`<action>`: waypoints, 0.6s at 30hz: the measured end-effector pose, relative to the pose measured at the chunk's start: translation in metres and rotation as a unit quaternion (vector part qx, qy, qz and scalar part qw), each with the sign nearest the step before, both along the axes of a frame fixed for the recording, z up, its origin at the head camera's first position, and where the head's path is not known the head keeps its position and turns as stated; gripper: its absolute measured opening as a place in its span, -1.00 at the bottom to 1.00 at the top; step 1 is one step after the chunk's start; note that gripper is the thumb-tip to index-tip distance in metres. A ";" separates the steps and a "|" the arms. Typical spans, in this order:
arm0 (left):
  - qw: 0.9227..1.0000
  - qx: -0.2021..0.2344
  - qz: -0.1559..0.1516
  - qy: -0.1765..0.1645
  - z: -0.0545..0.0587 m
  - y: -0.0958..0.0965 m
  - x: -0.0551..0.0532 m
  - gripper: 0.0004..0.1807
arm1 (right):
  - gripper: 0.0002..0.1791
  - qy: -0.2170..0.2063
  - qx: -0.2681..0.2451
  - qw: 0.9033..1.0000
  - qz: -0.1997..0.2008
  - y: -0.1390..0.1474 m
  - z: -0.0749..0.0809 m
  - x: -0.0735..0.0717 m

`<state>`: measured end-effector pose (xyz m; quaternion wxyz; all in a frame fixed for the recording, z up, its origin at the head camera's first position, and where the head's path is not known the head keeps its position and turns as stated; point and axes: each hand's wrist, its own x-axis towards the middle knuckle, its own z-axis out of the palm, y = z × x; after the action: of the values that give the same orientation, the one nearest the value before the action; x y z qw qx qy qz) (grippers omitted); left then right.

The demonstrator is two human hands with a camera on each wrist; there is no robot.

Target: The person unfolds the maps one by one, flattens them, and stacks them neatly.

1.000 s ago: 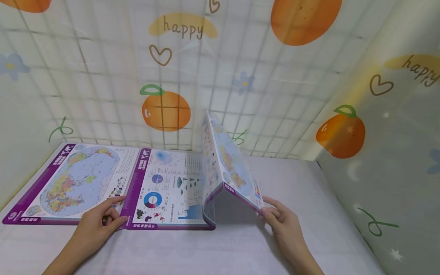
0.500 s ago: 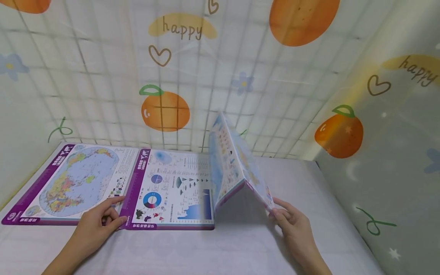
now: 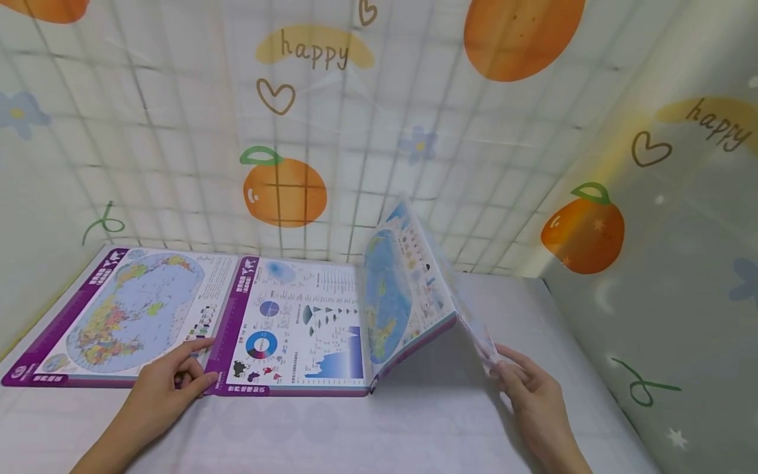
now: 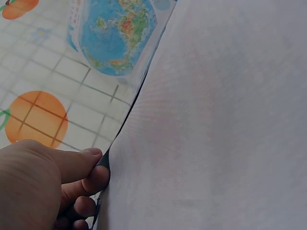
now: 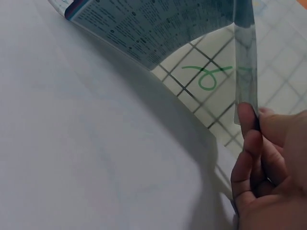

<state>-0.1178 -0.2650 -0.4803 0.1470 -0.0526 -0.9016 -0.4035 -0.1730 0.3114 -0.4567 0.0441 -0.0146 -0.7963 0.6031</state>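
A folding world map (image 3: 308, 289) with purple borders lies across the table. Its two left panels are flat, one with a coloured map, the other with charts. Two panels on the right stand raised in a tent shape, with a blue map (image 3: 387, 296) facing left. My left hand (image 3: 162, 388) pinches the front edge near the fold between the flat panels; thumb and finger meet there in the left wrist view. At the far right edge, my right hand (image 3: 535, 401) pinches the end panel. The right wrist view shows printed text on the map's underside (image 5: 144, 33).
White cloth covers the table (image 3: 331, 441). Behind it rises a grid wall (image 3: 367, 131) draped with a sheet printed with oranges, and a similar sheet hangs on the right side (image 3: 681, 276).
My right hand has moved right, drawing the map's end panel along. The tent fold has shifted right, and the blue map panel has come into view. My left hand stays put.
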 end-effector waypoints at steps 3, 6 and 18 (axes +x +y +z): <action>1.000 -0.003 0.003 -0.001 0.000 -0.001 0.000 -0.43 | -0.46 0.004 -0.015 1.000 -0.003 0.007 -0.001 0.000; 1.000 -0.006 0.006 -0.004 0.000 -0.001 0.000 -0.43 | -0.45 0.004 -0.034 0.999 -0.009 0.015 -0.001 0.000; 1.000 -0.007 0.001 0.000 0.000 -0.001 0.000 -0.43 | -0.51 0.009 -0.083 0.996 -0.035 0.056 -0.004 0.000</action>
<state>-0.1173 -0.2660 -0.4806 0.1471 -0.0531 -0.9044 -0.3970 -0.1734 0.3670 -0.4603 0.0709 -0.0412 -0.7424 0.6650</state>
